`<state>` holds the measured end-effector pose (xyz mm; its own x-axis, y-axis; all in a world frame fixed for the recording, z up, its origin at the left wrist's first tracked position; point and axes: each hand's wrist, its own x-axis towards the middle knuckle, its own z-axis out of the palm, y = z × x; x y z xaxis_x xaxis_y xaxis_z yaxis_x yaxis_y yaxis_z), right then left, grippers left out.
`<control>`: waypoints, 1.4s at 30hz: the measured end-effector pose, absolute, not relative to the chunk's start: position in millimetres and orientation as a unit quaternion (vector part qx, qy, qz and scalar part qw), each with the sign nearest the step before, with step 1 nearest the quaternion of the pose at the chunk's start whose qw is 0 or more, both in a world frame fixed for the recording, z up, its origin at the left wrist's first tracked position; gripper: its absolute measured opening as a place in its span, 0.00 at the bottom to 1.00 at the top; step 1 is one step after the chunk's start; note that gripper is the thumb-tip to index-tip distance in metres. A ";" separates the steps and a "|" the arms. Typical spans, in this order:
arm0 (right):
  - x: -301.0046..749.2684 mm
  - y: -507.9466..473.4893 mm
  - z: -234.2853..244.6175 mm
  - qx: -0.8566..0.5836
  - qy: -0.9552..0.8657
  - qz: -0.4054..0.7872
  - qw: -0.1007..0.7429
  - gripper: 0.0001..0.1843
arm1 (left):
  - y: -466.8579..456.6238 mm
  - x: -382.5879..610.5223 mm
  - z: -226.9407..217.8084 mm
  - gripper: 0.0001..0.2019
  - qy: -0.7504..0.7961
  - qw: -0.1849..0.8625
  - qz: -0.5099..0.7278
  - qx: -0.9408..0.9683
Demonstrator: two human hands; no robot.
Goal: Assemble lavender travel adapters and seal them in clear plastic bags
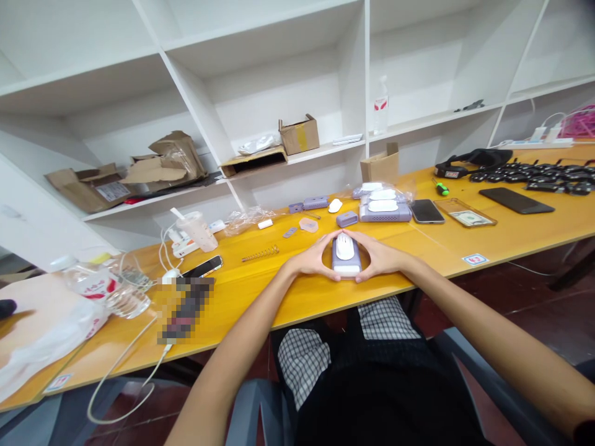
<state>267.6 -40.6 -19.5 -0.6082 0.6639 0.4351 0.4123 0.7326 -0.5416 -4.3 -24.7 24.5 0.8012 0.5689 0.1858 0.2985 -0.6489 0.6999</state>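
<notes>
A small lilac box with a white oval part on top point(346, 255) lies on the yellow table point(288, 291) straight in front of me. My left hand point(312, 257) cups its left side and my right hand point(377, 257) cups its right side. Both hands curl round the box, thumbs near its front edge and fingertips meeting behind it. Behind it lie a lilac lid-like piece point(346, 218), a white oval part point(335, 205) and a stack of similar lilac boxes with white parts point(385, 207).
A metal spring point(260, 253), a phone point(202, 267), a plastic cup point(199, 230), a water bottle point(105, 288) and cables lie to the left. On the right lie another phone point(426, 211), a screwdriver point(440, 187), a clear tray with a banknote point(465, 214) and several black devices point(539, 172). White shelves hold cardboard boxes point(299, 134).
</notes>
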 end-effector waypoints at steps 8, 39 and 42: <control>265.3 -43.3 -16.0 -0.314 -0.853 0.250 0.334 0.71 | -24.3 -1.0 20.9 0.63 0.239 0.352 0.225 0.877; 273.7 -28.0 -16.4 -0.392 -0.814 0.122 0.412 0.33 | 17.7 -41.8 3.0 0.19 0.454 0.097 0.188 0.865; 280.3 -24.9 -19.3 -0.393 -0.825 0.115 0.390 0.36 | 14.1 -37.8 2.2 0.22 0.476 0.075 0.132 0.866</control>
<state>280.3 -24.9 -19.3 -0.3878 0.7374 0.5531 0.5585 0.6653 -0.4954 -37.8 14.1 2.2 0.5114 0.8448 0.1571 0.8055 -0.5350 0.2549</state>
